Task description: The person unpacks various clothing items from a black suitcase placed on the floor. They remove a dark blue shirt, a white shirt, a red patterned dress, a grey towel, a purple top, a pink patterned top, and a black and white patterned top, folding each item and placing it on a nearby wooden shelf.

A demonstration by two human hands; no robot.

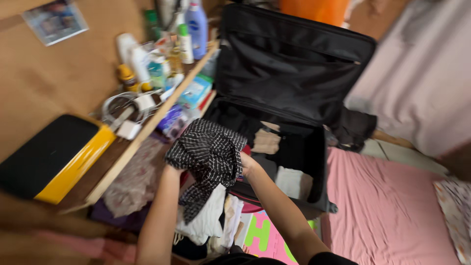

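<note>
Both my hands hold up a black garment with a white grid pattern [208, 152]. My left hand [172, 169] is mostly hidden under its left side. My right hand [248, 164] grips its right edge. The garment hangs over a pile of folded clothes [211, 221] in white, cream and dark colours. Just behind it lies an open black suitcase [314, 162] with folded beige and white items [267, 142] inside. Its lid [294, 64] stands upright against the back.
A wooden shelf [147, 122] on the left carries bottles [196, 29], jars, a coil of white cable [122, 105] and a black-and-yellow case [54, 157]. A pink mattress [392, 211] lies on the right. A colourful foam mat [265, 238] shows below the suitcase.
</note>
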